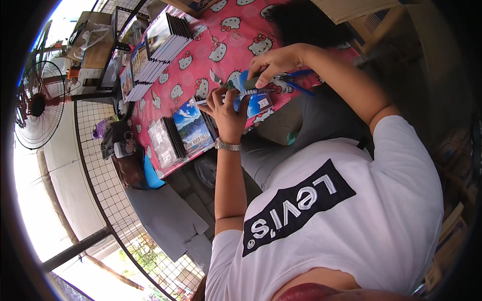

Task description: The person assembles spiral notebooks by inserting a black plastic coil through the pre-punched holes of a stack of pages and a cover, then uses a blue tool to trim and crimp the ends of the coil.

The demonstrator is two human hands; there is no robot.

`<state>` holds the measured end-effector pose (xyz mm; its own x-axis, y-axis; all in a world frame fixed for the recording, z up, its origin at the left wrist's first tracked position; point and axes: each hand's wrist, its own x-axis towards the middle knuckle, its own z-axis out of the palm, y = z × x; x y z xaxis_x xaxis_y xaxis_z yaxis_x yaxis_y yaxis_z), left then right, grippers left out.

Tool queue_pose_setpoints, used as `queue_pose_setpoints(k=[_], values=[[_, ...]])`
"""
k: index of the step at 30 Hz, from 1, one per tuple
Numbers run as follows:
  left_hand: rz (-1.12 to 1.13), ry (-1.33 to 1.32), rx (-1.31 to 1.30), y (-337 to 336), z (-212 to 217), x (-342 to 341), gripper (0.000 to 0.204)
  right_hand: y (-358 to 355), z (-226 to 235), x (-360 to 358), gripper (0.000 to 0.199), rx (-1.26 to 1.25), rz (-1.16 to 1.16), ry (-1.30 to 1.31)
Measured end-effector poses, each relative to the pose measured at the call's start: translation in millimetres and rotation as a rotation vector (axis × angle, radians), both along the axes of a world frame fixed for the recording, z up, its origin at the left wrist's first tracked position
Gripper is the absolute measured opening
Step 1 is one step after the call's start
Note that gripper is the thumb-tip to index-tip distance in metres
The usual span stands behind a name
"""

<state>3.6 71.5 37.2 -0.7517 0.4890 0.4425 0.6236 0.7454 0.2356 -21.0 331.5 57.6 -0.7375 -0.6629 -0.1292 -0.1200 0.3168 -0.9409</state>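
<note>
My left hand (226,110), a watch on its wrist, pinches the edge of a spiral-bound notebook (236,83) with a blue and green cover, tilted up off the table. My right hand (276,66) bends over the notebook's other end, thumb and fingers closed on its spiral edge; a small dark grey-green patch beneath the fingers is unclear. Blue-handled pliers (303,83), handles spread, are beside my right hand; whether they touch it, I cannot tell. Below the notebook lies another blue-covered notebook (260,104). Left of it are a notebook stack with a waterfall cover (193,129) and a clear-covered stack (164,143).
The table wears a pink cat-print cloth (217,52). Tall fanned stacks of spiral notebooks (155,52) stand at its far left. Cardboard boxes (374,27) are at the far right. A standing fan (40,104) and wire mesh (95,130) are on the left. Bags (123,155) hang near the table's left edge.
</note>
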Motion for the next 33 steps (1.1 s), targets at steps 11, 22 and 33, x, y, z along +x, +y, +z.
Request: queue_pose_setpoints(k=[11,22,33], values=[[-0.058,-0.072,-0.058,2.8,20.5,2.1,0.033,-6.3,2.2,5.6,0.058,-0.301,-0.012,-0.251],[-0.046,-0.059,0.006,-0.9,17.6,1.1,0.043,-12.5,6.3,0.1,0.054,-0.385,0.017,-0.376],[0.069,-0.045,0.028,-4.4,14.5,-24.2,0.049,-23.0,8.3,-27.9,0.059,-0.146,-0.048,-0.151]])
